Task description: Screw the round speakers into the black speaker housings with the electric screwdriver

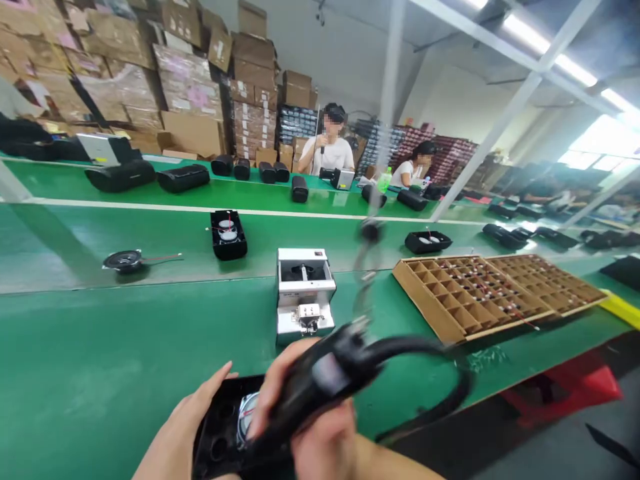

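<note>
My left hand (187, 427) grips the left edge of a black speaker housing (220, 433) at the bottom middle, with a round silver driver (246, 417) showing inside it. My right hand (310, 433) is wrapped round a black electric screwdriver (325, 380), held tilted over the housing. Its thick black cable (440, 373) loops to the right and hangs from a blurred suspension line (370, 267). The screwdriver's tip is hidden behind my fingers.
A white screw feeder box (304, 293) stands just beyond my hands on the green bench (100, 360). A cardboard grid tray (500, 290) of small parts lies to the right. Speaker housings (229, 235) and a loose driver (123, 260) ride the belt. Two people sit across.
</note>
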`<state>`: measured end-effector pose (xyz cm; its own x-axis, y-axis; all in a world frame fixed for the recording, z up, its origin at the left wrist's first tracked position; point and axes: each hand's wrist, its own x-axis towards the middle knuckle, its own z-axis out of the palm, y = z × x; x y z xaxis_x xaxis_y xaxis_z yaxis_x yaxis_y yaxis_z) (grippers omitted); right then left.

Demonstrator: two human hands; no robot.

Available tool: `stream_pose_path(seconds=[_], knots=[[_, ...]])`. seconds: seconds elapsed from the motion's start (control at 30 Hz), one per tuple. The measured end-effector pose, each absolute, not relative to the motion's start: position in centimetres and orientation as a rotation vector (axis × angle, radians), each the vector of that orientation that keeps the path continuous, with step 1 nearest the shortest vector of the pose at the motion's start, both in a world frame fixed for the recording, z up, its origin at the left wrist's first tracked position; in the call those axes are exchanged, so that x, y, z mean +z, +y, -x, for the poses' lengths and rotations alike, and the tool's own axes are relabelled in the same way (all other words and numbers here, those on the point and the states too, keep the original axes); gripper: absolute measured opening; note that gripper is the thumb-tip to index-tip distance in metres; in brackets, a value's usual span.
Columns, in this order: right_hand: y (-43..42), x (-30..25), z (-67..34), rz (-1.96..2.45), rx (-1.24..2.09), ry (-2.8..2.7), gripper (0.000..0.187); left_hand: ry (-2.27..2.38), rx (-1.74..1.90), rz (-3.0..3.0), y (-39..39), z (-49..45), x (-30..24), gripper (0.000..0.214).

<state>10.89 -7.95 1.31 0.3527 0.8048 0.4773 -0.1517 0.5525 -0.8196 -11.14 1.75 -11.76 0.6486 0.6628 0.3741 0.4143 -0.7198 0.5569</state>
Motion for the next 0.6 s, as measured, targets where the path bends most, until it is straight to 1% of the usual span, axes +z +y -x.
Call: stream_pose_path(seconds=[0.07, 0.13, 0.2, 0.33, 0.4, 0.5, 0.6], knots=[[-8.9, 4.0, -14.7, 0.665, 0.595, -0.836, 0.073, 0.826, 0.740, -2.441, 1.9, 11.4, -11.5, 0.132], [-9.5, 5.3, -19.1, 0.664, 0.457, -0.662, 0.072, 0.841, 0.681, -2.399, 1.9, 11.6, -11.3, 0.128], [-9.7, 5.1, -23.1, 0.852, 0.475, -0.549, 0.076, 0.858, 0.634, -2.333, 1.8, 11.7, -11.0, 0.128], [-9.8, 2.5, -27.5, 1.032, 0.583, -0.473, 0.063, 0.861, 0.546, -2.197, 1.5, 11.7, -10.2, 0.133], [-9.8, 1.9, -28.1, 1.035, 0.569, -0.484, 0.067, 0.851, 0.517, -2.157, 1.2, 11.6, -9.6, 0.135], [-9.7, 2.5, -29.0, 1.042, 0.566, -0.523, 0.073, 0.852, 0.495, -2.128, 0.7, 11.3, -9.0, 0.134], [-9.6, 3.0, -30.3, 1.128, 0.669, -0.578, 0.071, 0.867, 0.472, -2.121, 0.6, 11.4, -8.6, 0.134]])
